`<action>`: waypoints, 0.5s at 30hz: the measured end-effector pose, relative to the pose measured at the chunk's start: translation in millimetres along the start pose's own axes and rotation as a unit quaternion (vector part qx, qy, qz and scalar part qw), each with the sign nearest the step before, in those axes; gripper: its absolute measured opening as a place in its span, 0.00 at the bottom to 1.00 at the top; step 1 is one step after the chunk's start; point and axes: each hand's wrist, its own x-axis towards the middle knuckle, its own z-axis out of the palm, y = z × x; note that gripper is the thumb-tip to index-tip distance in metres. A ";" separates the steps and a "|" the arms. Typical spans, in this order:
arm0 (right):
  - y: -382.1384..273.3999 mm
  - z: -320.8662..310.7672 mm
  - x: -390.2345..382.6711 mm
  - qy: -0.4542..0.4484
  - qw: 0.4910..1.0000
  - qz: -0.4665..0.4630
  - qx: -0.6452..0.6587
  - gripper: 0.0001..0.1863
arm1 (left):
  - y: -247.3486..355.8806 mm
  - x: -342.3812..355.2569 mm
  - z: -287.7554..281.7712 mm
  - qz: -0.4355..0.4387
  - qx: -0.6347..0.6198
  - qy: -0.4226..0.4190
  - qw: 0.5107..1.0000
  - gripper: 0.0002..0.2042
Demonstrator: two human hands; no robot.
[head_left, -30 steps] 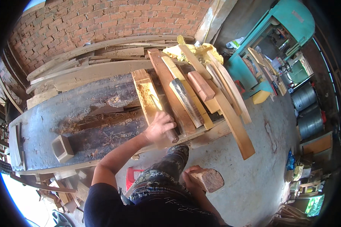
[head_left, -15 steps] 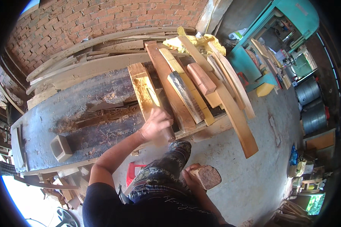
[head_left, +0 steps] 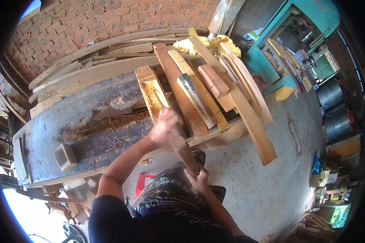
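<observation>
My left hand [head_left: 165,126] is closed around a chisel, whose pale blade [head_left: 161,99] points into the hollowed yellow face of a wooden block [head_left: 145,75]. This block lies on the dark slab with its near end under my hand. In my right hand [head_left: 198,181], closed around its near end, is a thick brown wooden mallet [head_left: 185,156]. Its far end meets the chisel's handle end beside my left hand; the exact contact is blurred. Just right of the block lie a long reddish board [head_left: 178,91] and a dark-streaked wooden piece [head_left: 196,101].
A hollow square block [head_left: 65,157] stands on the dark slab [head_left: 40,133] at left. Reddish wooden block [head_left: 213,81] and curved board [head_left: 253,129] lie to the right, the board overhanging the edge. A red stool [head_left: 140,184] is below; a teal machine [head_left: 259,67] stands beyond.
My right hand has swung the mallet up and left from beside my leg to the chisel. The mallet's rough end no longer faces me. The block has stayed in place.
</observation>
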 end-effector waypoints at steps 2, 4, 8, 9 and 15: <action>-3.5 2.1 -0.9 0.020 0.998 -0.028 -0.045 0.13 | -7.9 -1.8 -2.4 -0.014 0.026 0.011 1.000 0.21; 2.4 -4.7 -16.7 0.034 0.999 -0.033 -0.015 0.12 | -5.7 -0.6 -2.6 -0.013 0.031 -0.005 0.999 0.21; -19.3 -4.2 -15.6 0.072 0.979 -0.167 0.091 0.13 | -2.9 -14.3 -2.8 0.037 0.070 -0.023 0.997 0.21; -12.3 -14.5 -21.7 0.024 0.990 -0.141 0.000 0.14 | -0.7 -13.0 -2.6 0.062 0.090 -0.030 0.994 0.20; 26.1 -30.7 -50.5 -0.029 0.993 -0.081 -0.075 0.15 | 8.1 -1.9 -0.6 0.038 0.040 -0.015 0.998 0.23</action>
